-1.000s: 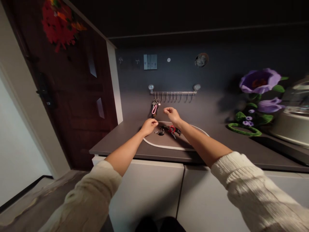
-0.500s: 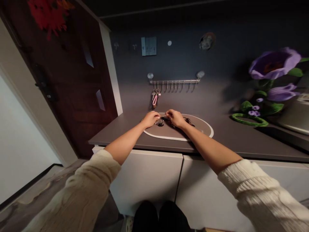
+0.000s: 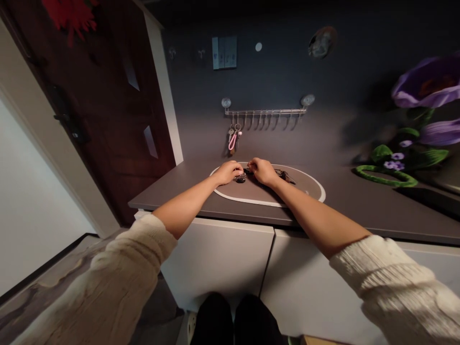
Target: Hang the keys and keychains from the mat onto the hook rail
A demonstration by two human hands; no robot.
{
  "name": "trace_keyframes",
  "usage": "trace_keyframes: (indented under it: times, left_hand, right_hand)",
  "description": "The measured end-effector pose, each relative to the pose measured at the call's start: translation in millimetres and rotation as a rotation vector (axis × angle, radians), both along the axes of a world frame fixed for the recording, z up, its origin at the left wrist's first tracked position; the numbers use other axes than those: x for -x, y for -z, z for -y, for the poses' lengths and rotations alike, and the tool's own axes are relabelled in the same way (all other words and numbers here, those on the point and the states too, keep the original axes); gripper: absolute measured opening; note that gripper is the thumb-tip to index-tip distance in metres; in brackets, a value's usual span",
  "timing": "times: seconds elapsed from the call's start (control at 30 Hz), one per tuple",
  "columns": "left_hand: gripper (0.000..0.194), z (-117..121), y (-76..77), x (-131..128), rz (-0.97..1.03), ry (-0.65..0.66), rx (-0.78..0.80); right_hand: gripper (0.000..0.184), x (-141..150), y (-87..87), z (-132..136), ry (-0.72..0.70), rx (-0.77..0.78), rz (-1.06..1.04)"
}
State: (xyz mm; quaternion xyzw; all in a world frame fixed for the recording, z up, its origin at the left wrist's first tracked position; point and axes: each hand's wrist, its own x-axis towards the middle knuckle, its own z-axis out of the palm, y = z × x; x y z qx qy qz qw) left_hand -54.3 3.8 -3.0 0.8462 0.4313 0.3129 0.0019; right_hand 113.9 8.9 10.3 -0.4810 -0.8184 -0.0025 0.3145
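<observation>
Both hands rest on an oval brown tray with a white rim [image 3: 305, 196] on a dark counter. My left hand [image 3: 227, 172] is curled, its fingers on a small bunch of keys [image 3: 240, 178]. My right hand [image 3: 263, 171] is curled too and touches dark keys right beside the left hand; what it grips is hidden under the fingers. More dark keys [image 3: 285, 176] lie on the tray just right of that hand. On the wall behind, a hook rail [image 3: 265, 112] carries a key bunch with a pink strap [image 3: 233, 139] on its left end.
A dark wooden door [image 3: 97, 110] stands at the left beside a white frame. Purple fabric flowers with a green looped stem [image 3: 386, 175] sit on the counter's right. White cabinet doors [image 3: 215, 261] lie below the counter edge. A switch plate [image 3: 224, 52] is high on the wall.
My right hand came down from near the hook rail onto the tray and met the left hand at the keys. The camera tilted down and nearer to the counter.
</observation>
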Motion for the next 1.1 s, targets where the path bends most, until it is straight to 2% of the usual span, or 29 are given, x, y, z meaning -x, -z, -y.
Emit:
trace_keyframes:
  times: [0.23, 0.67, 1.1]
  left_hand:
    - [0.013, -1.5, 1.1, 0.8, 0.079, -0.027, -0.022]
    - [0.015, 8.6, -8.0, -1.8, 0.291, -0.109, -0.034]
    - [0.012, 10.4, -12.9, -4.6, 0.514, -0.091, 0.026]
  right_hand:
    - [0.019, 0.5, 1.3, -4.2, -0.037, -0.043, -0.027]
    - [0.018, 4.7, 1.1, -6.6, -0.171, -0.101, 0.058]
    - [0.016, 5.7, -5.0, 1.5, -0.236, -0.09, -0.101]
